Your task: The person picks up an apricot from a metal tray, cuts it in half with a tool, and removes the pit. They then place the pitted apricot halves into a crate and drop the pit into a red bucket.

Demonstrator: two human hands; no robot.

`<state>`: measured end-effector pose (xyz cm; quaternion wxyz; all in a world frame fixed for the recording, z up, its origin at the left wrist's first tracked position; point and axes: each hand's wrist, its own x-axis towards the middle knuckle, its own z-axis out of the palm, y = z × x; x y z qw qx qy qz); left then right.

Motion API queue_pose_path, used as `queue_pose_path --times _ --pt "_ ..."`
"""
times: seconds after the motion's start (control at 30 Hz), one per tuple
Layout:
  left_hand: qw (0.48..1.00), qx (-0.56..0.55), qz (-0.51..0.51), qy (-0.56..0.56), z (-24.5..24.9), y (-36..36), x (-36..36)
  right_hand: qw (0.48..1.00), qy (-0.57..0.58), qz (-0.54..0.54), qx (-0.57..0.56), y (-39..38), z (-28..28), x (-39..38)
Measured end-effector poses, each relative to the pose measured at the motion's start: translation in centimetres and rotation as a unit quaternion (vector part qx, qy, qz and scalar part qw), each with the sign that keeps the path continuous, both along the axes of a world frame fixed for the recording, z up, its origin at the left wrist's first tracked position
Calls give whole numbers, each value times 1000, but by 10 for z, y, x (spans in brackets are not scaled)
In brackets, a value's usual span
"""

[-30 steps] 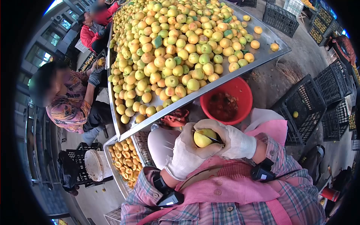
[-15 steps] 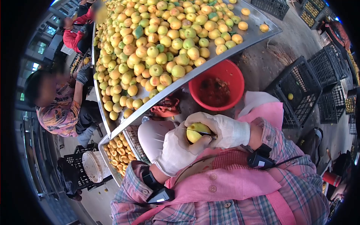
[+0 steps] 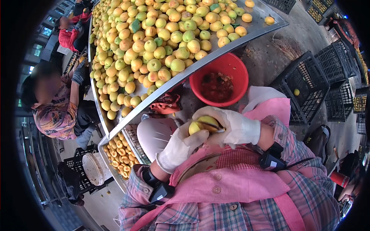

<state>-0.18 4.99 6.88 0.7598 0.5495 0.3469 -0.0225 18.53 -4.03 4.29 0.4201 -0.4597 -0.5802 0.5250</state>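
In front of my chest, both white-gloved hands meet around one yellow-green apricot (image 3: 195, 127). My left hand (image 3: 183, 144) is closed on its left side, thumb along the bottom. My right hand (image 3: 235, 126) is closed on a small knife (image 3: 220, 130), its fingers also curling over the apricot's right side. The dark blade lies in a cut across the fruit, and the two sides stand slightly apart there. Most of the knife's handle is hidden in my right glove. Just beyond my hands is a red basin (image 3: 243, 82) with dark wet scraps at its bottom.
A metal-edged table (image 3: 185, 73) heaped with apricots stands ahead. Halved apricots (image 3: 120, 154) fill a tray at lower left, near a white bucket (image 3: 92, 169). Black crates (image 3: 304, 82) stand on the right. At left sits a co-worker (image 3: 56, 111) in a patterned shirt.
The apricot has turned between my hands, and its cut now gapes wider around the blade. My left hand has shifted its hold slightly. The whole view has moved a little.
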Motion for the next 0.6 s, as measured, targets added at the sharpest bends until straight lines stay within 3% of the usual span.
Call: queue_pose_path --times 0.03,0.1,0.13,0.27,0.37,0.6 --pt "1000 1 3 -1 -9 -2 1 995 28 -8 -92 4 11 0" --pt "988 81 65 -111 -28 -7 3 959 81 -25 -272 9 26 0" --pt "984 139 61 -96 -29 -8 3 972 101 -36 -208 6 10 -3" --pt "964 258 -17 -67 -30 1 -8 957 124 -10 -264 10 12 -5" --pt "969 232 -78 -9 -16 9 -14 946 138 -1 -293 12 13 -8" --pt "935 351 40 -20 -59 4 -27 941 132 9 -312 14 7 -10"
